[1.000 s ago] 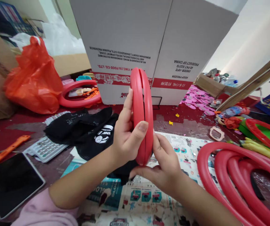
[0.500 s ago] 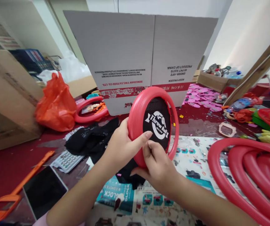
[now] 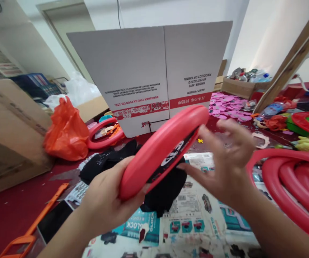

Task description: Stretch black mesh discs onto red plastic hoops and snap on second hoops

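Note:
My left hand (image 3: pixel 113 190) grips the near left end of a red plastic ring (image 3: pixel 159 143), tilted so it shows almost edge-on. Inside the ring a black mesh panel with white printing (image 3: pixel 170 157) is partly visible. My right hand (image 3: pixel 224 161) is blurred, its fingers spread beside the ring's right side; a fingertip may be touching the rim. Below the ring, black cloth pieces (image 3: pixel 163 191) lie on the printed cardboard sheet (image 3: pixel 181 208). More black fabric (image 3: pixel 100 166) is heaped behind my left hand.
Several red rings (image 3: pixel 275 175) are piled at the right. A tall white carton (image 3: pixel 143 68) stands behind. On the left are an orange bag (image 3: pixel 66 132), an orange plastic strip (image 3: pixel 42 208) and a dark tablet-like panel (image 3: pixel 54 220). Pink pieces (image 3: pixel 229 105) lie at the back right.
The ring has turned from facing me to nearly edge-on. My right hand has let go of its lower edge and moved right and up, fingers spreading. The left hand has shifted down and left.

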Available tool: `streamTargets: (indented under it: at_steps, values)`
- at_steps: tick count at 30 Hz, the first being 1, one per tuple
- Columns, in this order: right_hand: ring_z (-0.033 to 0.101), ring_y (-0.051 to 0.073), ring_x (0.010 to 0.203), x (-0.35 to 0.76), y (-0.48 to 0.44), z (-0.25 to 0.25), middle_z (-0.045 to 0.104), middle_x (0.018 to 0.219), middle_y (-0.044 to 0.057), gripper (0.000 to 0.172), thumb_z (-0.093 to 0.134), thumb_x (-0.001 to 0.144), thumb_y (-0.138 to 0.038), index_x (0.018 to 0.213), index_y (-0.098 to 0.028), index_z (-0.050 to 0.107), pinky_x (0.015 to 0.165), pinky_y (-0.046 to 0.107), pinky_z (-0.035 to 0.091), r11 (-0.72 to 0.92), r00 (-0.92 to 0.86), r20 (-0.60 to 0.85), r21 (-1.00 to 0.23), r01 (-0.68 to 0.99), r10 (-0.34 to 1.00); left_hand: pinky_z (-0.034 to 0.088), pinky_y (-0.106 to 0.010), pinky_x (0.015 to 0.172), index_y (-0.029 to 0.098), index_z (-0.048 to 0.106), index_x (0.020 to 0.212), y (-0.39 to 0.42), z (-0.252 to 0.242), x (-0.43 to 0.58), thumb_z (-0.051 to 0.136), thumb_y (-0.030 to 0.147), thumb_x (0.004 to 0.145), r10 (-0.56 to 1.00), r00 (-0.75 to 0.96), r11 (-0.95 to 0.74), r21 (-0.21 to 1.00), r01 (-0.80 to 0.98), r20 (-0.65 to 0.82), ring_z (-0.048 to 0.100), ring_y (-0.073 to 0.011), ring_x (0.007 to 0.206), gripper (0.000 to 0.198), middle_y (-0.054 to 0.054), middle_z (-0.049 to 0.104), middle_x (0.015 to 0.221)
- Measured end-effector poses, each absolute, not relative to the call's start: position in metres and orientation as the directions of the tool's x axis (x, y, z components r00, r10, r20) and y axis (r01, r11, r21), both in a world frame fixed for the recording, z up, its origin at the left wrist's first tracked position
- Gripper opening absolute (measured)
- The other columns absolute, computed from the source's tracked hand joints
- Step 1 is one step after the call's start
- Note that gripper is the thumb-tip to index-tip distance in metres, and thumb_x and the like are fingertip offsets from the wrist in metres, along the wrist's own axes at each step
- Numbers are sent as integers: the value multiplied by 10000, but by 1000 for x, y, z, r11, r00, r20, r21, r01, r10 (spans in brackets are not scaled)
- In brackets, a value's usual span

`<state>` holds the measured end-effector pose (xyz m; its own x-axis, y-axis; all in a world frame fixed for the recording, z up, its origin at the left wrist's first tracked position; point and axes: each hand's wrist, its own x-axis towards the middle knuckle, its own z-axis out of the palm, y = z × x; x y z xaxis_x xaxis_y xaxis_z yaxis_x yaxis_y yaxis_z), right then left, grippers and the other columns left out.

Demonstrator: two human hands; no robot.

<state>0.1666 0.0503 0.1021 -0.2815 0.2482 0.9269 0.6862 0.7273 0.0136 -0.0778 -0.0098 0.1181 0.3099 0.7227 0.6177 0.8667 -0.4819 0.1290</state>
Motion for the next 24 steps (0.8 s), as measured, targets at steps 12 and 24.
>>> streamTargets:
  at_steps: [12, 24]
  values:
    - [444, 192, 589, 181, 38, 110, 541, 627, 27, 125, 591, 764, -175, 646, -194, 553, 594, 341, 354, 825, -752, 593, 244, 509, 289, 599, -329, 710, 59, 494, 1260, -15, 126, -92, 440, 149, 868, 473, 810, -713, -389, 583, 347, 707, -246, 851, 406, -162, 722, 1051]
    - [531, 216, 709, 141, 30, 80, 657, 765, 63, 134, 577, 838, -219, 899, -122, 647, 661, 365, 407, 852, -539, 810, 100, 514, 230, 473, -373, 660, 175, 645, 765, 15, 90, -84, 490, 325, 839, 190, 374, -601, -194, 775, 908, 626, -194, 644, 229, -50, 674, 657]
